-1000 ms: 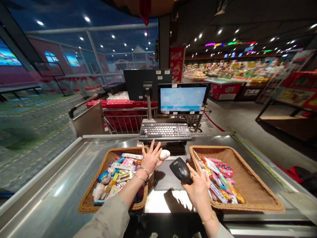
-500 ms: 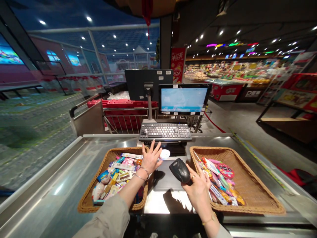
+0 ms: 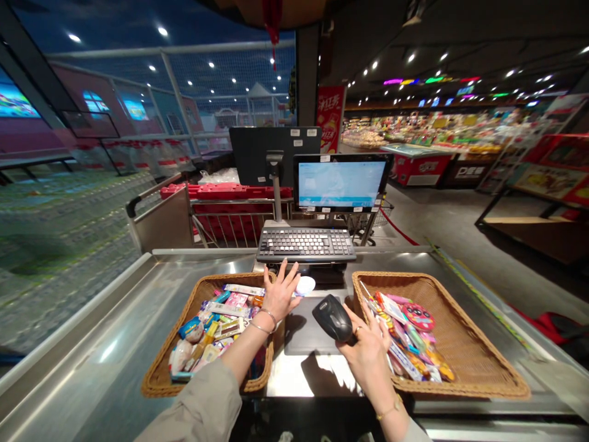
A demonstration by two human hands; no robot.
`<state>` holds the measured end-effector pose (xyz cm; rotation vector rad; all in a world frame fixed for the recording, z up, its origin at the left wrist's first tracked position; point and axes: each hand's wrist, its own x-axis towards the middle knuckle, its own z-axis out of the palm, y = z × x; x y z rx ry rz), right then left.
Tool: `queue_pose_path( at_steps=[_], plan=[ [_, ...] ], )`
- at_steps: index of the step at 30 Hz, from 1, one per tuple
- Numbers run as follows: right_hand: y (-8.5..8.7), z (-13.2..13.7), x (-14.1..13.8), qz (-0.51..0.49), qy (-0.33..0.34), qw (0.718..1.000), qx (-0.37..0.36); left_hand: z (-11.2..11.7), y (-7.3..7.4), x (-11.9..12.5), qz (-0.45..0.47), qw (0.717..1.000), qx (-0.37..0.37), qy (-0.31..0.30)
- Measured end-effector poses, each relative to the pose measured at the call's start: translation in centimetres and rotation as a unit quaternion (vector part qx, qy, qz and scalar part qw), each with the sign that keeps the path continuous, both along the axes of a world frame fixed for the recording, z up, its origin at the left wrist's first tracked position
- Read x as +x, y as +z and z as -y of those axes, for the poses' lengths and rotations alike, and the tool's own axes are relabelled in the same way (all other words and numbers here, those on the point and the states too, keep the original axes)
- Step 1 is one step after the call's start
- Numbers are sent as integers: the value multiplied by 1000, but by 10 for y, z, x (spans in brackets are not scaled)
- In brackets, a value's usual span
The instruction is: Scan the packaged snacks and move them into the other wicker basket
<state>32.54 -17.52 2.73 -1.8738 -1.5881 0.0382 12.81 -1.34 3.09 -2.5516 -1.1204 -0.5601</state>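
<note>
My right hand [image 3: 368, 350] grips a black barcode scanner [image 3: 333, 317], its head tilted up and to the left, over the inner edge of the right wicker basket [image 3: 473, 331]. Colourful packaged sweets [image 3: 411, 337] lie in that basket's left half. My left hand [image 3: 280, 296] is stretched out with fingers spread, above the right rim of the left wicker basket [image 3: 154, 371]. A small white roundish item [image 3: 304, 286] is beside its thumb and fingertips; whether they touch cannot be made out. Mixed wrapped snacks [image 3: 221, 328] fill the left basket, partly hidden by my left forearm.
Between the baskets is a dark flat plate [image 3: 297, 344] set in the metal counter [image 3: 115, 325]. Behind it stand a keyboard [image 3: 306, 244], a lit screen [image 3: 340, 184] and a second monitor [image 3: 253, 153] seen from the back. A metal trolley [image 3: 161, 218] stands beyond the counter.
Hardly anything differs. The whole view has shifted very slightly, while both hands keep their poses and the barcode scanner stays in my right hand.
</note>
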Motion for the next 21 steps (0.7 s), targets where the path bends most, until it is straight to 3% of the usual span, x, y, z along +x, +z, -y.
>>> queue_pose_path(
  at_steps=[13, 21],
  plan=[
    [6, 1, 1, -12, -1, 1000, -2, -2, -1, -4, 4, 1000, -4, -7],
    [6, 4, 3, 21, 15, 999, 22, -14, 2, -20, -2, 994, 26, -105]
  ],
)
